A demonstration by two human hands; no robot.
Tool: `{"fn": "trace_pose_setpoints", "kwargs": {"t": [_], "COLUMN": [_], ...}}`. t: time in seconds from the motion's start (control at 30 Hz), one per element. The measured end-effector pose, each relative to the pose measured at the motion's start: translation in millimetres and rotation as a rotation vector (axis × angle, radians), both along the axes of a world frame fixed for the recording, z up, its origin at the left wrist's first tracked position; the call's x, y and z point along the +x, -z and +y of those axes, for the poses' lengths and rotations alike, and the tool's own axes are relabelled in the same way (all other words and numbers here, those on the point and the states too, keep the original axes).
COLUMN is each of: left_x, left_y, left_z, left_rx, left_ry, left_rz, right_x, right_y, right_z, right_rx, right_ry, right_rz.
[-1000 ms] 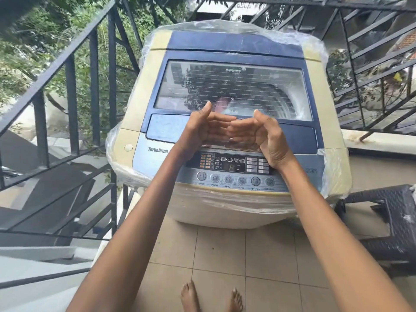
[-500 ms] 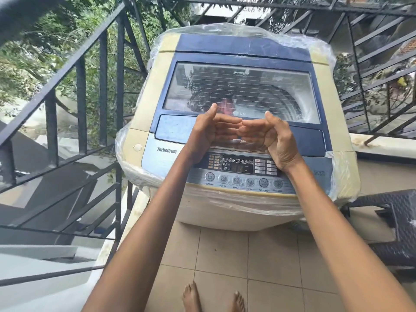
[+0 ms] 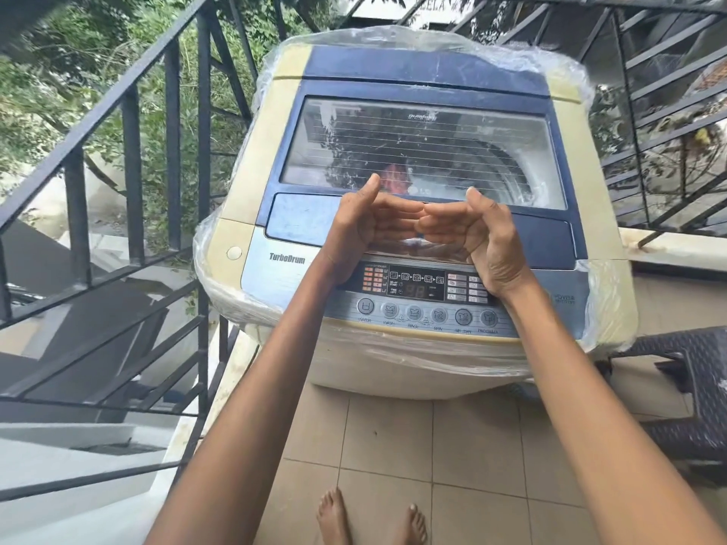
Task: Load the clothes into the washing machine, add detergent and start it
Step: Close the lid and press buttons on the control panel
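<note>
A top-loading washing machine (image 3: 275, 265), blue and cream and wrapped in clear plastic, stands in front of me with its glass lid (image 3: 425, 147) closed. Reddish clothes (image 3: 393, 180) show faintly through the glass. The control panel (image 3: 417, 287) is lit and shows digits. My left hand (image 3: 366, 226) and my right hand (image 3: 480, 238) are held up above the panel, palms toward me, fingers bent inward with the fingertips nearly meeting. Neither hand holds anything.
Black metal railings (image 3: 130, 123) and stairs run along the left, more railings (image 3: 668, 112) at the back right. A dark woven stool (image 3: 704, 395) stands at the right. My bare feet (image 3: 369, 517) are on the beige floor tiles.
The view has shifted slightly, so the machine sits a little lower and further right in frame. My hands keep the same raised pose above the panel.
</note>
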State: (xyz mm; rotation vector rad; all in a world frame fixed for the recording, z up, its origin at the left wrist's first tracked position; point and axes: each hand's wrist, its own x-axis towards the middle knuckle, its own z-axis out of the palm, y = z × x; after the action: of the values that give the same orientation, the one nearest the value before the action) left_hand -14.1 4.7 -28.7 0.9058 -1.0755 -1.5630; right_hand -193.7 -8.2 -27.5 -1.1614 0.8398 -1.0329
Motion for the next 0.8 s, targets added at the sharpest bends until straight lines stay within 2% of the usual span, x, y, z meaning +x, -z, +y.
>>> {"fn": "trace_pose_setpoints", "kwargs": {"t": [0.47, 0.8], "left_x": [-0.3, -5.3], "left_y": [2.3, 3.6], "left_z": [-2.9, -4.5], "left_rx": [-0.003, 0.005], "left_ry": [-0.037, -0.104], "left_rz": [-0.017, 0.011], "right_x": [2.2, 5.0], "right_y": [-0.4, -6.0], "right_z": [-1.2, -1.0], "right_rx": [-0.014, 0.056], "right_ry": [0.031, 0.061], "right_rz": [0.002, 0.067]}}
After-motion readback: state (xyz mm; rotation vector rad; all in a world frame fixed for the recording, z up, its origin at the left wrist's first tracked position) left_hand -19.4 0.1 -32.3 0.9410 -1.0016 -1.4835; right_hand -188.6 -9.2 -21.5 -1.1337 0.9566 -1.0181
